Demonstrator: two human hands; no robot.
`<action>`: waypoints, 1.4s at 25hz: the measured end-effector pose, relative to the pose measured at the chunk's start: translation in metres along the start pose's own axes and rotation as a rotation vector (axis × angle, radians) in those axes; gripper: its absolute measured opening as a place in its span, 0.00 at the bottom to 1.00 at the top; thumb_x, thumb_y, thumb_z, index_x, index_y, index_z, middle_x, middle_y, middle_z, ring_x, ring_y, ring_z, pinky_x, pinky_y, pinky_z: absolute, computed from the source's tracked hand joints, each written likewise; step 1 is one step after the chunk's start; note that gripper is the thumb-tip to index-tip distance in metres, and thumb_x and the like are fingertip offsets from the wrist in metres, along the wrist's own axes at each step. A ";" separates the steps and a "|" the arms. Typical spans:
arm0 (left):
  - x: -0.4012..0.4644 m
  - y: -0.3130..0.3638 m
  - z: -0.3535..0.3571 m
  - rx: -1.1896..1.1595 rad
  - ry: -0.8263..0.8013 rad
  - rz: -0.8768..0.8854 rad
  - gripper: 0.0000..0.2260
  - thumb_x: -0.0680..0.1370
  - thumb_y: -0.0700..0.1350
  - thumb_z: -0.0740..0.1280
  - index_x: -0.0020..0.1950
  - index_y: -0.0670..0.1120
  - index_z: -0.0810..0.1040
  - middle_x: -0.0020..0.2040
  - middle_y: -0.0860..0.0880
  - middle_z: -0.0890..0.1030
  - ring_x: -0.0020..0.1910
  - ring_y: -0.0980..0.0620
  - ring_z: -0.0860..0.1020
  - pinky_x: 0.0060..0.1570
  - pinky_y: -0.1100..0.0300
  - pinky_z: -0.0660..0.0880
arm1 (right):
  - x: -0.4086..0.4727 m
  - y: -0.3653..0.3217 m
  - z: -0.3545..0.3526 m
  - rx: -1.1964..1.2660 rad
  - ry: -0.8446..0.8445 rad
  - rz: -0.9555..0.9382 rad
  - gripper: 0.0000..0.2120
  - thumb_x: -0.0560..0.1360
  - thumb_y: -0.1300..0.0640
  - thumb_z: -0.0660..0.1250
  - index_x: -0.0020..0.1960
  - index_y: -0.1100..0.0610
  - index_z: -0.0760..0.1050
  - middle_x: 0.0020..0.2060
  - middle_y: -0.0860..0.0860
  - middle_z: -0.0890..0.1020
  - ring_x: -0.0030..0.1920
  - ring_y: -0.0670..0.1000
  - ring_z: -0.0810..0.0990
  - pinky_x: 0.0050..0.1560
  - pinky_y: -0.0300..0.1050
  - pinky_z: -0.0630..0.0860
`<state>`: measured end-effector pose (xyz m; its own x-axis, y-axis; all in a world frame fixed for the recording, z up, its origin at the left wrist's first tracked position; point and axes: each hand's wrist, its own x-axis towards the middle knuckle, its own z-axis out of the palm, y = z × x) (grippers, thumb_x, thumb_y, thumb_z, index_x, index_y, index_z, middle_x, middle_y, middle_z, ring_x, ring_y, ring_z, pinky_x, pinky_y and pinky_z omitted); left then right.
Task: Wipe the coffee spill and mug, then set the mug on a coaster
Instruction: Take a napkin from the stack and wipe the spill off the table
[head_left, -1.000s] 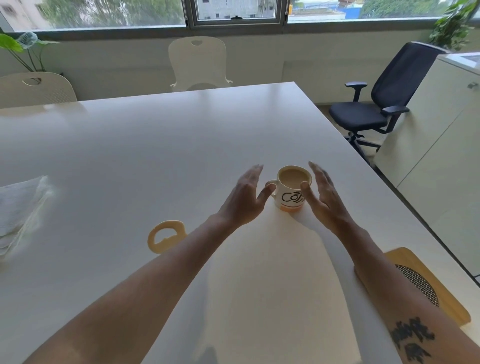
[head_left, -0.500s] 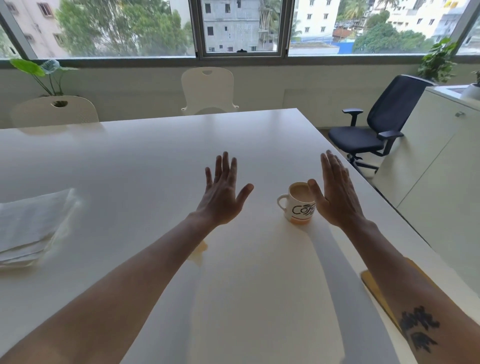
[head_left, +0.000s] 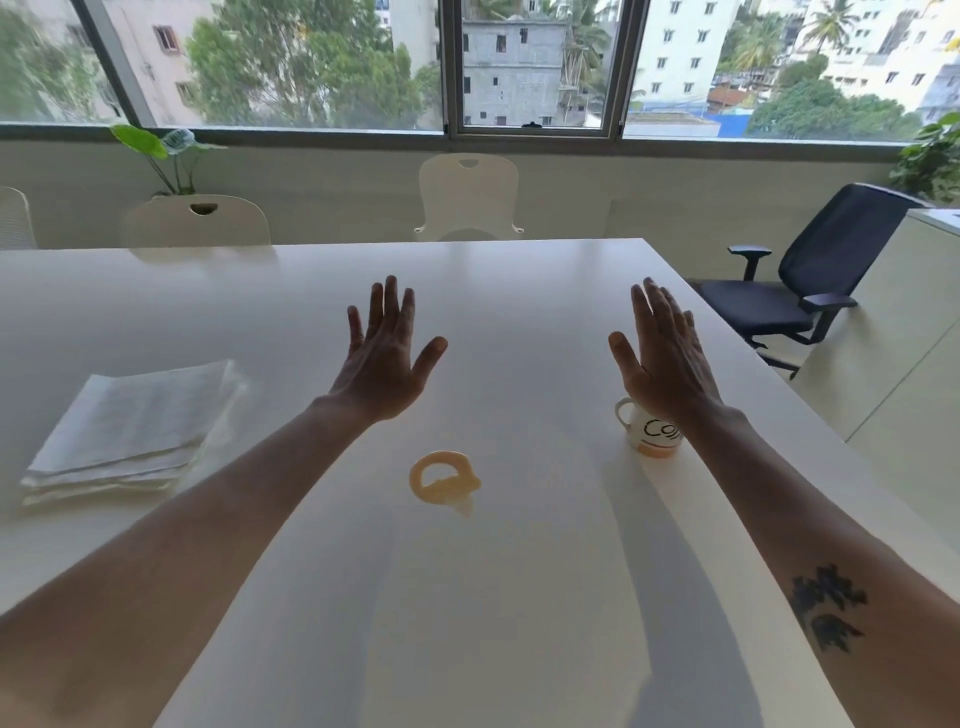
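Counter (head_left: 493, 312): white, wide, carrying all items listed.

Left hand (head_left: 382, 358): hovering over the counter centre, palm down, fingers spread, grasping nothing.

Right hand (head_left: 665, 358): hovering toward the right side, fingers extended and released, holding nothing; its wrist is overlapping the mug in view, so whether the two are touching cannot be told. A dark tattoo (head_left: 828, 608) is showing on the right forearm.

Mug (head_left: 647, 431): white with black lettering, standing upright on the counter near the right edge, handle pointing left; its rim is hidden behind the right wrist. An orange-tan band is showing at its base.

Spill (head_left: 444, 480): tan, ring-shaped, with a small drip trailing toward the near side; lying on the counter between the two forearms, left of the mug and apart from it, nearer than the left hand.

Napkins (head_left: 135, 431): white folded stack, sitting at the left side of the counter, well apart from the spill.

Chairs: two cream ones (head_left: 467, 197) standing at the far edge; a dark office chair (head_left: 810, 275) standing off the far right corner.

Plant (head_left: 166, 150): leafing at the far left below the window.
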<state>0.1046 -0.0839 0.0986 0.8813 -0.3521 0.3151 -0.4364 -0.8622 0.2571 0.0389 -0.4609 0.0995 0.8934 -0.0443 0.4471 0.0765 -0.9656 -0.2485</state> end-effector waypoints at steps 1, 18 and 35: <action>-0.006 -0.012 -0.008 0.011 0.007 -0.017 0.43 0.82 0.70 0.42 0.88 0.43 0.41 0.88 0.43 0.36 0.87 0.45 0.34 0.84 0.37 0.35 | 0.003 -0.012 0.004 0.007 -0.007 -0.014 0.35 0.87 0.43 0.53 0.87 0.58 0.48 0.87 0.56 0.50 0.87 0.57 0.48 0.85 0.63 0.48; -0.128 -0.185 -0.064 0.085 -0.029 -0.316 0.38 0.86 0.66 0.48 0.88 0.44 0.44 0.89 0.44 0.40 0.87 0.47 0.34 0.84 0.39 0.34 | 0.019 -0.204 0.094 0.154 -0.175 -0.240 0.35 0.87 0.42 0.53 0.87 0.58 0.47 0.87 0.56 0.50 0.87 0.54 0.46 0.86 0.55 0.45; -0.246 -0.284 -0.051 0.107 -0.097 -0.512 0.47 0.78 0.73 0.40 0.88 0.42 0.47 0.89 0.42 0.42 0.88 0.46 0.38 0.85 0.39 0.38 | -0.017 -0.348 0.190 0.252 -0.421 -0.425 0.37 0.87 0.41 0.52 0.87 0.59 0.45 0.87 0.55 0.48 0.87 0.52 0.44 0.86 0.54 0.45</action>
<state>0.0027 0.2663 -0.0059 0.9916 0.0961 0.0868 0.0707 -0.9632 0.2594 0.0809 -0.0757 0.0153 0.8558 0.4820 0.1879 0.5170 -0.7852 -0.3408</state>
